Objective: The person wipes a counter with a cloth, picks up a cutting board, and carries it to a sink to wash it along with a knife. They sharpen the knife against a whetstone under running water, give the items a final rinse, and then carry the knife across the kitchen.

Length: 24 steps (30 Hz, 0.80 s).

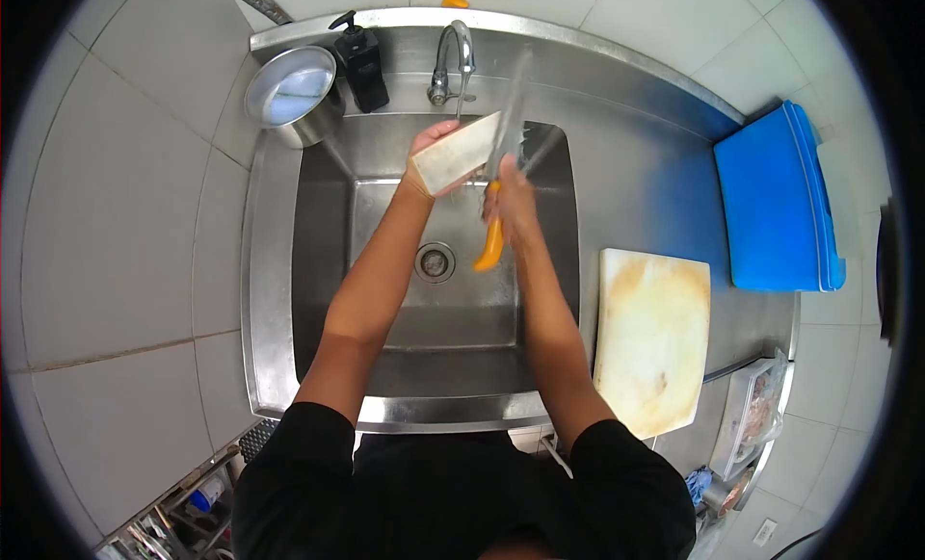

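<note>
Over the steel sink [385,314], my left hand [420,165] is closed round a flat, pale rectangular block [455,156] below the faucet [455,59]. A thin stream of water falls from the spout near the block's upper edge. To the right, my right hand [514,202] grips a knife [492,234] by its orange handle. The long blade points up and is blurred by motion; it passes beside or across the block's right end, and whether they touch is unclear.
A steel pot [310,127] and a black pump bottle [364,74] stand behind the sink at left. Right of the sink lies a stained white cutting board [655,338]. Farther right are a blue container [776,204] and a plastic-wrapped tray [747,416].
</note>
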Each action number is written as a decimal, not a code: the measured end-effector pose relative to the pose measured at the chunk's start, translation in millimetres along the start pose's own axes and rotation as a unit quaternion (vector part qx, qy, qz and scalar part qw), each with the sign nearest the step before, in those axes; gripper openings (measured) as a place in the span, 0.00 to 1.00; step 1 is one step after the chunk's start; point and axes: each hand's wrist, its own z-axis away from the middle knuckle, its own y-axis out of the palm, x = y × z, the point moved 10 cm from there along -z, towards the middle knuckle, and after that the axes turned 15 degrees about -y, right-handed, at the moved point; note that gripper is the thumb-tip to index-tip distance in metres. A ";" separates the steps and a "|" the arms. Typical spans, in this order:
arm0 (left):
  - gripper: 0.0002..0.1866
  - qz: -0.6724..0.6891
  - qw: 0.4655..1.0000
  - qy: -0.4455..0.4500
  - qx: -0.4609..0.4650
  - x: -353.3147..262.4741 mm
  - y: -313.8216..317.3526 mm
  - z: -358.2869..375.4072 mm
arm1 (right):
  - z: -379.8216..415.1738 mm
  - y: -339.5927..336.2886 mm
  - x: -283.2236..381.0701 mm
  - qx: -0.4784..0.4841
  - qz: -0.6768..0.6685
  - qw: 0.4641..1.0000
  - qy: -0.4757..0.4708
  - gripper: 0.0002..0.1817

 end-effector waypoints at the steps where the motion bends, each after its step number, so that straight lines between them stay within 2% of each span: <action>1: 0.27 0.021 0.997 -0.025 0.071 0.7 28.4 1.1 | 13.4 -5.7 -18.1 0.034 0.092 0.995 -0.003 0.23; 2: 0.27 0.019 0.997 -0.023 0.074 -2.1 43.9 0.5 | 44.5 -5.5 -30.5 0.088 0.126 0.987 0.043 0.25; 4: 0.28 -0.022 0.990 0.111 -0.089 -30.6 34.5 14.7 | 116.3 -10.6 -46.3 0.177 0.171 0.962 0.117 0.27; 5: 0.29 0.033 0.995 0.083 -0.041 -31.1 31.1 15.1 | 135.7 -13.9 -46.6 0.210 0.184 0.950 0.141 0.27; 6: 0.29 0.035 0.995 0.085 -0.043 -27.2 25.5 18.2 | 127.9 -18.2 -46.7 0.211 0.183 0.949 0.143 0.27; 8: 0.28 -0.081 0.991 0.091 -0.056 -11.4 19.1 20.8 | 90.9 -34.4 -41.9 0.154 0.221 0.956 0.117 0.26; 9: 0.28 0.022 0.997 0.042 0.066 -1.5 11.7 17.0 | 57.8 -27.4 -26.1 0.115 0.173 0.976 0.070 0.25; 10: 0.28 0.023 0.997 0.039 0.066 1.1 12.3 13.8 | 36.0 -20.4 -12.3 0.077 0.124 0.989 0.026 0.25; 12: 0.30 -0.002 0.998 0.065 0.017 0.8 11.2 10.5 | 36.1 -9.3 -15.5 0.054 0.086 0.994 0.032 0.25; 13: 0.30 0.020 0.998 0.020 0.058 2.3 24.9 10.8 | 33.4 -5.4 -14.9 0.034 0.045 0.998 0.035 0.25; 14: 0.30 0.018 0.998 0.022 0.059 -3.7 31.7 10.6 | 52.9 -3.1 -22.9 0.097 0.107 0.988 0.059 0.25; 15: 0.29 0.018 0.999 0.050 0.009 -13.0 34.8 13.6 | 87.3 -5.7 -34.4 0.159 0.167 0.969 0.084 0.25; 16: 0.28 0.020 0.996 0.079 -0.041 -20.6 35.1 18.9 | 125.0 -9.2 -38.1 0.187 0.186 0.955 0.135 0.25; 17: 0.29 0.041 0.991 0.123 -0.040 -27.8 39.4 22.5 | 149.8 -11.7 -38.9 0.214 0.205 0.937 0.185 0.26; 18: 0.29 0.040 0.990 0.127 -0.041 -27.6 38.6 26.0 | 142.7 -17.0 -38.7 0.218 0.205 0.936 0.186 0.26; 20: 0.28 -0.049 0.984 0.150 -0.078 -21.0 30.8 34.9 | 115.1 -29.6 -33.3 0.209 0.257 0.937 0.112 0.25; 21: 0.28 -0.050 0.996 0.060 0.043 -6.0 30.2 24.4 | 86.5 -30.0 -27.8 0.176 0.262 0.945 0.082 0.26; 22: 0.28 0.037 0.989 0.030 0.141 -9.8 -4.0 19.7 | 54.7 -23.9 -15.6 0.126 0.200 0.970 0.058 0.26; 23: 0.28 0.040 0.995 0.013 0.096 0.5 7.3 15.1 | 37.3 -20.0 -7.1 0.075 0.137 0.987 0.036 0.26; 24: 0.28 0.042 0.998 -0.005 0.050 11.1 22.3 11.8 | 38.7 -16.5 -10.3 0.073 0.137 0.987 0.037 0.26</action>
